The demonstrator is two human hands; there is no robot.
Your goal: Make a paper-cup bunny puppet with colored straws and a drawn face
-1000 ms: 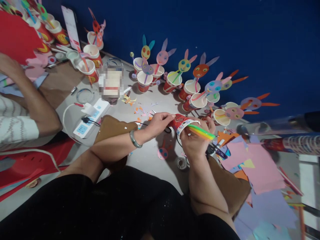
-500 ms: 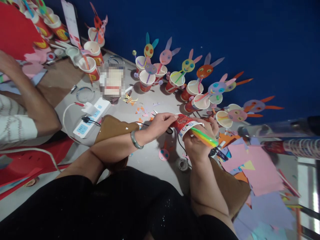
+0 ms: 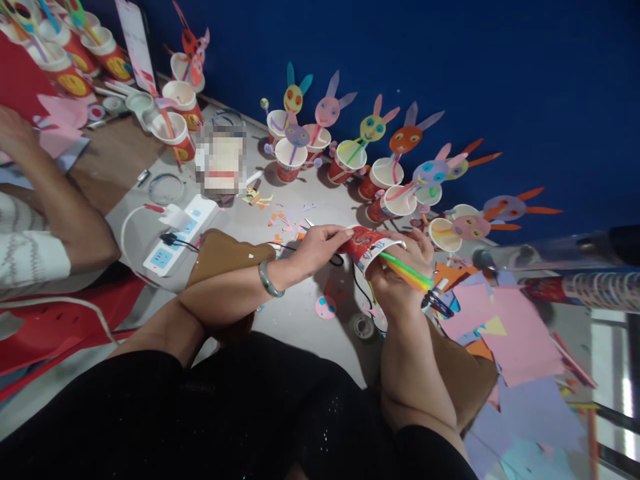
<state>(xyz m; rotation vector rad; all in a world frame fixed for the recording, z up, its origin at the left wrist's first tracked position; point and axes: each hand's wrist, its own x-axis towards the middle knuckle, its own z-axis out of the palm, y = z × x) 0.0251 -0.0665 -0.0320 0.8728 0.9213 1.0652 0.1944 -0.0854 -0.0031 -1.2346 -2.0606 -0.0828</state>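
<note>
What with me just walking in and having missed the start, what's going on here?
A person's left hand pinches the base end of a red patterned paper cup, and the right hand grips it around the mouth, where long green and yellow strips stick out. The cup is tipped sideways above the grey table. A round pink paper face lies below. Red paper cups with colourful long-eared paper faces stand along the blue wall.

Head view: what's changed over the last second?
The red item at far left shifted left, uncovering more of a yellow-marked cup. Nothing visibly taken or released. Unchanged: left hand and right hand on the tilted red cup; rabbit-faced cups standing along the wall.
</note>
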